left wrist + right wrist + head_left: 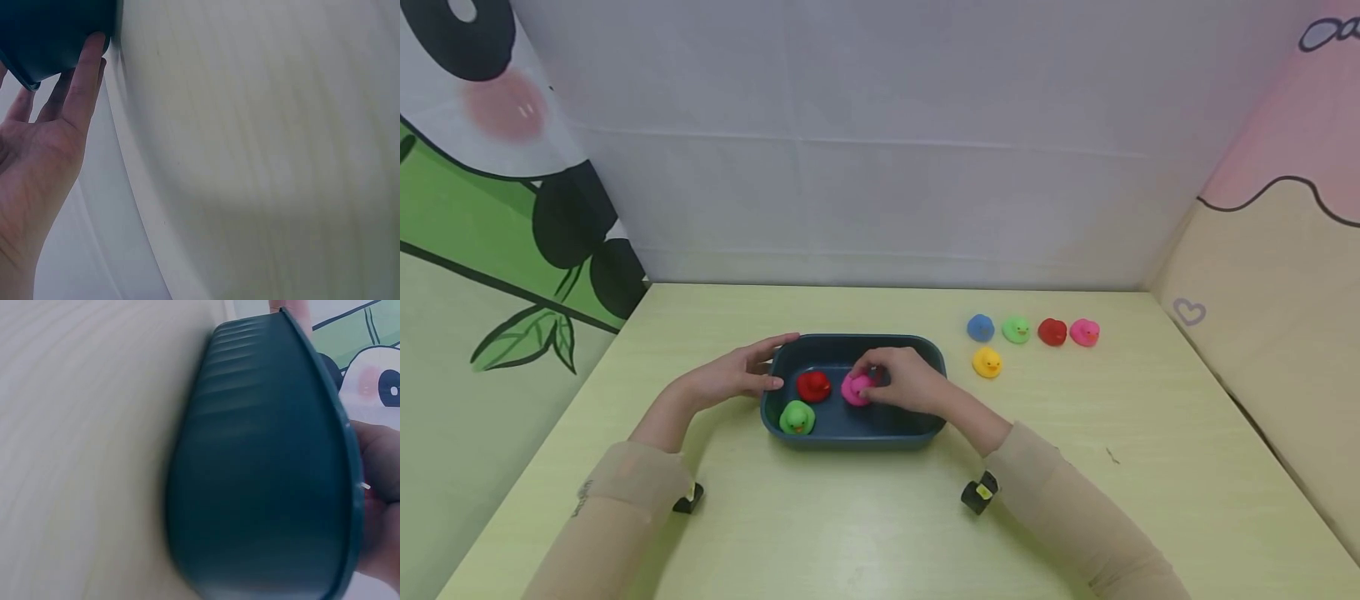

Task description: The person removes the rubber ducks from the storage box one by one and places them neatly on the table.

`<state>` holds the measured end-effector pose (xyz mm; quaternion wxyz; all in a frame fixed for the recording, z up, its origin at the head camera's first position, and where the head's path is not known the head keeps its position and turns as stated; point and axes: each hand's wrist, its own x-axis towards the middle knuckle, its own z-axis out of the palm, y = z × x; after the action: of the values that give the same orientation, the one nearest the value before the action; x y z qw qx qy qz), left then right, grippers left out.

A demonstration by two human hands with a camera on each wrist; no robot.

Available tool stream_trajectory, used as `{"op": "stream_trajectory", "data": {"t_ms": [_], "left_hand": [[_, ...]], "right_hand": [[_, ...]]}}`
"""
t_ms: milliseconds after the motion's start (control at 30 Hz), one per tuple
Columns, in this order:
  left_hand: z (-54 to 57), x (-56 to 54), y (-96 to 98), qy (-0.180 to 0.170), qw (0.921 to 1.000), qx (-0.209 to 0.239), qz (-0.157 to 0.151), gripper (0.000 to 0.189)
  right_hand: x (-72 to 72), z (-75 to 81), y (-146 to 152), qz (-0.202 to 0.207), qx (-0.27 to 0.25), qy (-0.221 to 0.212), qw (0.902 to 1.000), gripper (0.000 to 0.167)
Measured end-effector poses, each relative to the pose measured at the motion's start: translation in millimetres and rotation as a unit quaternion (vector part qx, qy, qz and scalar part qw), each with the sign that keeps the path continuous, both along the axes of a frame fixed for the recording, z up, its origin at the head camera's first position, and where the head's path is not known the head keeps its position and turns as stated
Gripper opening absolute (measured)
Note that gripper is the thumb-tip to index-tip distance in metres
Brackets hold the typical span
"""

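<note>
A dark blue-green tray [880,443] stands on the table. My left hand [733,373] holds its left end, thumb at the rim; fingers lie against the outer wall in the left wrist view. Inside the tray, my right hand [906,379] pinches a pink rubber duck [855,390] between thumb and fingers. Left of that duck are a red rubber duck [813,386] and, in the near left corner, a green rubber duck [797,417]. A bit of red shows by the right fingers, mostly hidden. In the right wrist view, the tray's wall [269,462] covers much of the hand.
Right of the tray, a blue duck [981,327], a green duck [1017,329], a red duck [1052,332] and a pink duck [1085,332] form a row. A yellow duck [987,362] sits nearer. A white backdrop [880,208] rises behind the table [850,517].
</note>
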<state>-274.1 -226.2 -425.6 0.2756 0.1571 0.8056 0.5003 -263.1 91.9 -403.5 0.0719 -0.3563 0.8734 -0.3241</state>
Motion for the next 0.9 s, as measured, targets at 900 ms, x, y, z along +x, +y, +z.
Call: {"op": "stream_trajectory", "data": {"t_ms": [900], "left_hand": [[-0.5,0.0,0.6,-0.003,1.0000,-0.003,0.004,0.070]], "right_hand": [[9.9,49.7,36.6,-0.009,-0.029,0.029,0.9991,0.028]]}}
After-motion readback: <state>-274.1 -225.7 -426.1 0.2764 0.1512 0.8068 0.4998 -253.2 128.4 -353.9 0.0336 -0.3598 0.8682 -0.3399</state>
